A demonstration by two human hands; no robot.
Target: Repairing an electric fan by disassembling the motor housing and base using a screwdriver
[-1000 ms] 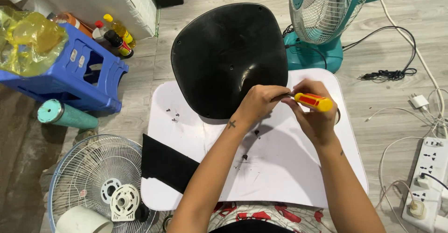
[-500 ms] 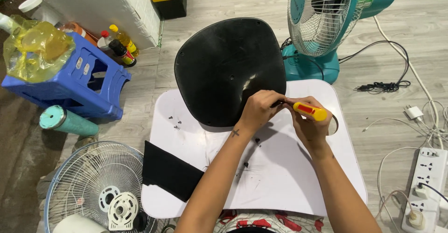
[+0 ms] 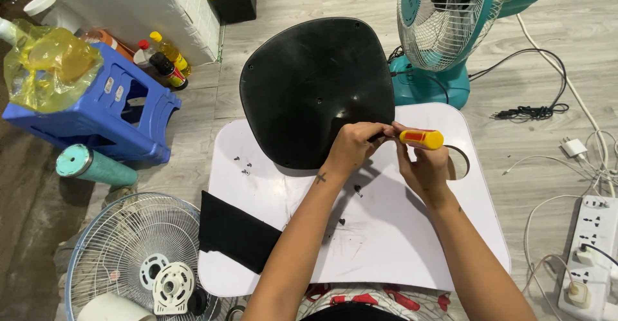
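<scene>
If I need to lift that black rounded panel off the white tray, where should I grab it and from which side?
Probably the far rounded edge of the black panel, coming from the far left. That rim hangs past the white tray, so fingers can hook under it. The near right edge is taken up by the left hand and right hand with the screwdriver.

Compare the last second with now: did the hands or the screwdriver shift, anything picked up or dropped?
Little changed. The right hand keeps its grip on the yellow-and-red screwdriver, whose handle has gone from angled to nearly level. The left hand stays at its tip by the black panel edge. Nothing taken up or let go. The white board, loose screws and black pad lie as before; only the camera view shifted.
</scene>
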